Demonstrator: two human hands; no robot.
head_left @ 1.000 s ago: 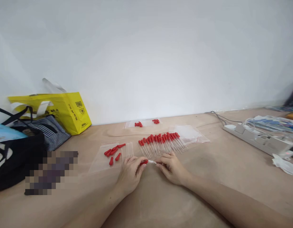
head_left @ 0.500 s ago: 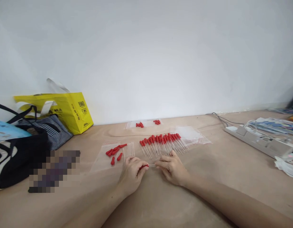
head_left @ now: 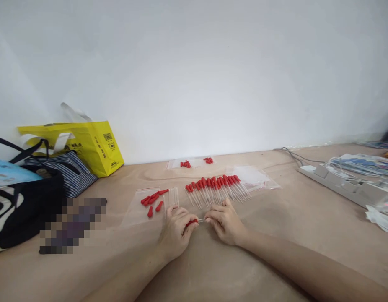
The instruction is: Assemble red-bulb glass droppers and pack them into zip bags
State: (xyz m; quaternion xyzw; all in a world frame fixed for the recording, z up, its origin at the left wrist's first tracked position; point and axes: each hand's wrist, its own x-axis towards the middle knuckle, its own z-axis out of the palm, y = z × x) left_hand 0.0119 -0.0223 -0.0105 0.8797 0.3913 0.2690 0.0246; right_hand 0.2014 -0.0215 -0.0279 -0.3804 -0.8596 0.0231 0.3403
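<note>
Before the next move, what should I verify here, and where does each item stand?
1. Left hand gripping the red bulb: ok.
2. Right hand pinching the clear tube: ok.
3. Tube fully seated in the bulb: cannot tell; fingers partly hide the joint.
4. Loose red bulbs in view: ok, to the left of the bare tubes.
5. Right hand clear of the row of bulb-topped tubes: cannot tell; its fingers look very close to the lower ends.

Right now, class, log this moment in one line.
left hand: holds red bulb | right hand: holds tube | droppers: row beyond hands
</note>
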